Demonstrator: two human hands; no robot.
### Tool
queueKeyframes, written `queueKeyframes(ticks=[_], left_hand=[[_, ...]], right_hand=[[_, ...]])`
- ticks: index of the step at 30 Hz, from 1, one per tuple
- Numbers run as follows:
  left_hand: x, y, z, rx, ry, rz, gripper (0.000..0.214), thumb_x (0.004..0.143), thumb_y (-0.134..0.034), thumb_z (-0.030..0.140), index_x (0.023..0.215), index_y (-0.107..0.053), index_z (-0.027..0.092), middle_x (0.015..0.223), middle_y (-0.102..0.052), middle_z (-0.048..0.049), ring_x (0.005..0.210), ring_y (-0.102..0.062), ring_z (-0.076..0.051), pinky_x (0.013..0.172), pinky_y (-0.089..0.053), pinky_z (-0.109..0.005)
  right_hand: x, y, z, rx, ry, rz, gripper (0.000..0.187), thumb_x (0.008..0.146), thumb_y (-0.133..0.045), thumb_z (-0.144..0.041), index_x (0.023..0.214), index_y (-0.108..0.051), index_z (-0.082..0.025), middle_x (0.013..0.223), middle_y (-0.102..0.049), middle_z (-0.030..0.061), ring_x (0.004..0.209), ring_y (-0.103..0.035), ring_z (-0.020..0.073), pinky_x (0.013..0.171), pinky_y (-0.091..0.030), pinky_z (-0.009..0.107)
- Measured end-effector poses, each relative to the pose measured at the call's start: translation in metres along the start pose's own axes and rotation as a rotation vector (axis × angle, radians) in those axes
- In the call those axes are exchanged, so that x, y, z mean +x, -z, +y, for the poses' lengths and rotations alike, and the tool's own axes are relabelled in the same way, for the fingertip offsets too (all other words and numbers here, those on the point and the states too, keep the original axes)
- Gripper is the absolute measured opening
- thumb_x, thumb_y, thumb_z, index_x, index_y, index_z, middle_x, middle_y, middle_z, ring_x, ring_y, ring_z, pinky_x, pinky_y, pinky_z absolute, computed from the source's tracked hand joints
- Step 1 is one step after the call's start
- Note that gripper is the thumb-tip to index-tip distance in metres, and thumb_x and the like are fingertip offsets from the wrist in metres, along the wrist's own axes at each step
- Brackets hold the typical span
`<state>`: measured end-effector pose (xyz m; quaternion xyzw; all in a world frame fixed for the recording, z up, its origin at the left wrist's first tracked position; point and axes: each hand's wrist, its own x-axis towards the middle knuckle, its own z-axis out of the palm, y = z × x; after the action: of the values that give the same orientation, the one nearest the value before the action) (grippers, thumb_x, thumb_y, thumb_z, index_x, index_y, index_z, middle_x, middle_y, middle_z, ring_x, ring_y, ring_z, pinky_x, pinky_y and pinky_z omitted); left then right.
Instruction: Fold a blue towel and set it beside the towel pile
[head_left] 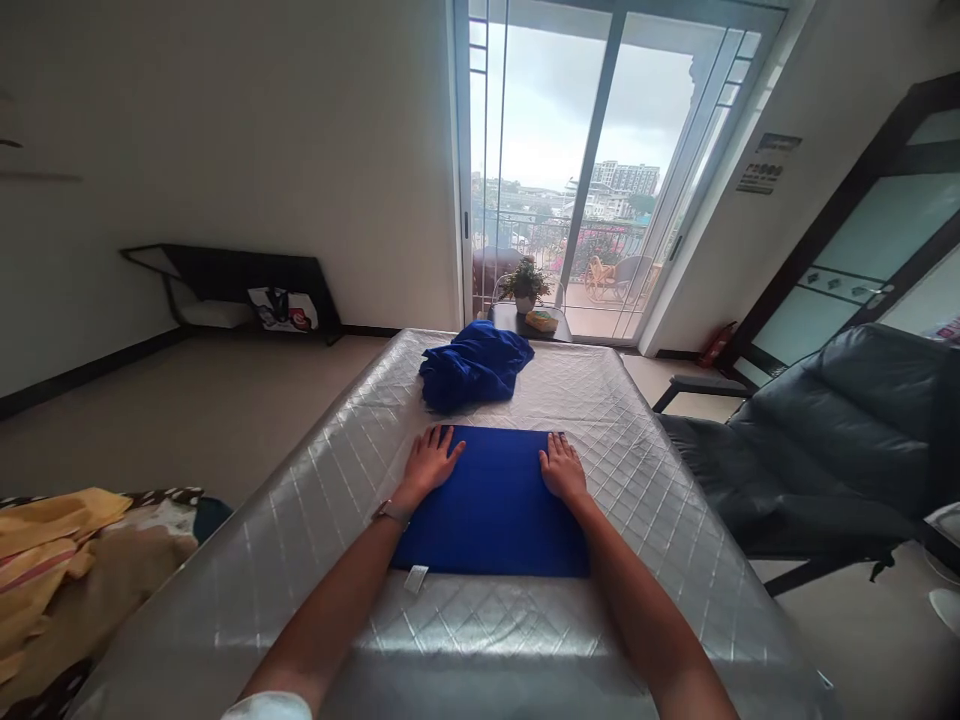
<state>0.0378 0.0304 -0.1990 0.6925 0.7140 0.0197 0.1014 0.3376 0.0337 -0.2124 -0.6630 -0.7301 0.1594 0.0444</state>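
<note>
The left hand (430,464) and right hand (562,470) sit flat and open on the folded blue cloth (489,502); pushing unevenly could maybe skid it on that slick silver quilted cover (480,640).

A folded blue cloth (489,502) lies flat and smooth — a crumpled blue heap (475,366) just beyond it.

One left hand (430,463), one right hand (562,468), one folded blue cloth (491,505), one bunched blue cloth (475,366)

Left arm (322,600): thin wristband (391,514), white sleeve (266,708).
</note>
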Motion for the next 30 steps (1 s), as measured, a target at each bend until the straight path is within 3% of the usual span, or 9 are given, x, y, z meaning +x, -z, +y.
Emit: queueKeyframes(ticks=[4,10,18,21,26,28,30], left_hand=[[-0.005,-0.002,-0.025,-0.029,0.030,0.027,0.079,0.096,-0.024,0.064,0.153,-0.031,0.009,0.159,-0.026,-0.0207,0.148,-0.023,-0.033,0.119,-0.018,-0.049],[-0.008,-0.005,-0.021,-0.030,0.014,0.088,0.076,0.096,-0.026,0.062,0.151,-0.035,0.010,0.158,-0.031,-0.0198,0.146,-0.027,-0.033,0.118,-0.020,-0.051],[-0.003,0.000,-0.022,-0.046,0.030,0.090,0.080,0.096,-0.025,0.062,0.149,-0.037,0.004,0.155,-0.034,-0.0234,0.146,-0.027,-0.034,0.119,-0.015,-0.050],[-0.002,-0.002,0.012,-0.051,-0.077,0.106,0.081,0.096,-0.022,0.063,0.149,-0.037,0.003,0.155,-0.033,-0.0227,0.147,-0.025,-0.033,0.120,-0.015,-0.048],[-0.003,-0.025,0.120,-0.094,-0.357,0.013,0.072,0.099,-0.017,0.059,0.152,-0.036,0.015,0.157,-0.034,-0.0122,0.148,-0.026,-0.025,0.121,-0.017,-0.041],[-0.003,-0.035,0.156,-0.101,-0.405,0.000,0.069,0.100,-0.015,0.056,0.153,-0.035,0.017,0.157,-0.035,-0.0105,0.148,-0.026,-0.023,0.121,-0.018,-0.041],[-0.003,-0.041,0.173,-0.100,-0.400,-0.003,0.067,0.100,-0.013,0.055,0.153,-0.035,0.018,0.157,-0.035,-0.0103,0.148,-0.025,-0.023,0.122,-0.018,-0.043]], right_hand=[[0.001,0.001,-0.001,-0.005,-0.008,-0.017,0.064,0.101,-0.020,-0.040,0.155,-0.023,-0.006,0.162,-0.020,0.0090,0.150,-0.013,0.0216,0.121,-0.009,0.037],[0.003,0.006,-0.003,-0.011,-0.015,-0.061,0.063,0.101,-0.020,-0.039,0.155,-0.024,-0.007,0.162,-0.020,0.0102,0.150,-0.013,0.0226,0.120,-0.010,0.040],[0.000,0.004,-0.006,0.003,-0.017,-0.013,0.064,0.101,-0.019,-0.040,0.155,-0.023,-0.007,0.162,-0.019,0.0086,0.151,-0.011,0.0202,0.121,-0.009,0.038],[0.000,0.004,-0.006,0.027,-0.016,-0.013,0.063,0.101,-0.019,-0.040,0.155,-0.023,-0.008,0.162,-0.019,0.0093,0.151,-0.010,0.0199,0.121,-0.008,0.038],[-0.001,0.003,-0.003,0.023,-0.006,-0.006,0.062,0.101,-0.021,-0.039,0.155,-0.024,-0.008,0.162,-0.019,0.0096,0.151,-0.011,0.0200,0.121,-0.009,0.038],[-0.002,0.002,-0.001,0.005,0.014,-0.003,0.061,0.101,-0.022,-0.037,0.155,-0.024,-0.009,0.162,-0.018,0.0090,0.151,-0.012,0.0204,0.120,-0.009,0.037],[-0.002,0.002,0.001,-0.006,0.030,-0.003,0.060,0.102,-0.021,-0.034,0.155,-0.024,-0.008,0.162,-0.018,0.0089,0.151,-0.012,0.0208,0.120,-0.009,0.037]])
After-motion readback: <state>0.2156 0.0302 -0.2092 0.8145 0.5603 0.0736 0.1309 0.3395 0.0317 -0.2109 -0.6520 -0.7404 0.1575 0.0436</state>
